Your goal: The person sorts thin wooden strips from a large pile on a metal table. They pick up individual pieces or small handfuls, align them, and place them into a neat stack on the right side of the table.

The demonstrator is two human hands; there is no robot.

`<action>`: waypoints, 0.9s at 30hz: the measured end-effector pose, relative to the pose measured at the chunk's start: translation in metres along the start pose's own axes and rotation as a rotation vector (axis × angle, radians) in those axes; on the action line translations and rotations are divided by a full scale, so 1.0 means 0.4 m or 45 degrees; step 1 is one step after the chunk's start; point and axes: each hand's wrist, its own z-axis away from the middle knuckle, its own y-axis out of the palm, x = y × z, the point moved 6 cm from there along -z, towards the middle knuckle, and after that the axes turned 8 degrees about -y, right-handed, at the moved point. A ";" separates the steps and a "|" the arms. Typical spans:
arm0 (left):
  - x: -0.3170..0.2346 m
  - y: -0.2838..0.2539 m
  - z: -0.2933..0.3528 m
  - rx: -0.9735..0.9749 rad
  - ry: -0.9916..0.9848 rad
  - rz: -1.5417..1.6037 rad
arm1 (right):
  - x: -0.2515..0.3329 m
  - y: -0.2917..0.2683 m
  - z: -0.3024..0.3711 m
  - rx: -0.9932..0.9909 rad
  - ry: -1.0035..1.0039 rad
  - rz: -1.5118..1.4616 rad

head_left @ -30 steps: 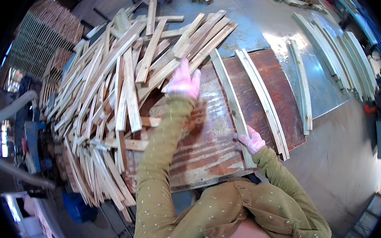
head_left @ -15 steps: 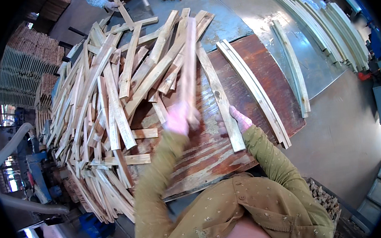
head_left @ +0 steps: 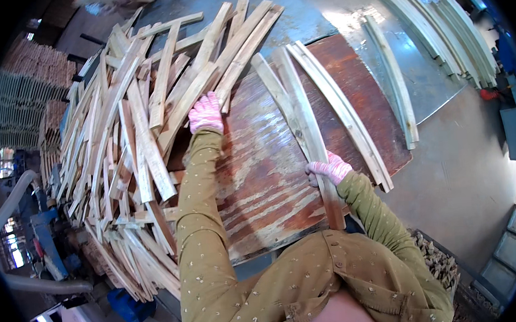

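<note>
Left hand (head_left: pixel 205 112) at edge of pile (head_left: pixel 149 150); open board (head_left: pixel 258 161); right hand (head_left: pixel 330 169) grips slat (head_left: pixel 301 110)

Way off to my left: tall stack of thin sticks (head_left: pixel 27 111), just sitting there
Pipes: fat pale grey pipe (head_left: pixel 11 203), plus a lower pipe (head_left: pixel 51 285) near it
Blue stuff: scuffed blue machine (head_left: pixel 49 241), and a darker blue thing (head_left: pixel 133 305) down low, can't tell what
Over on my right: blue-grey box (head_left: pixel 514 134), small red thing (head_left: pixel 488 93) near it
Floor (head_left: pixel 449 159): grey, kinda shiny
</note>
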 end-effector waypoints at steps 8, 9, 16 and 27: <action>-0.047 -0.077 0.038 1.257 -0.499 2.157 | 0.056 -0.047 0.063 -0.208 -0.175 0.474; -0.108 -0.220 0.102 1.337 -0.526 2.262 | 0.003 -0.081 0.032 -0.189 -0.087 0.517; -0.349 -0.302 0.627 1.276 -0.991 2.923 | 0.037 0.126 0.004 -0.204 -0.041 1.014; -0.299 -0.165 0.717 1.478 -1.052 2.298 | 0.059 -0.033 0.053 -0.108 -0.309 0.248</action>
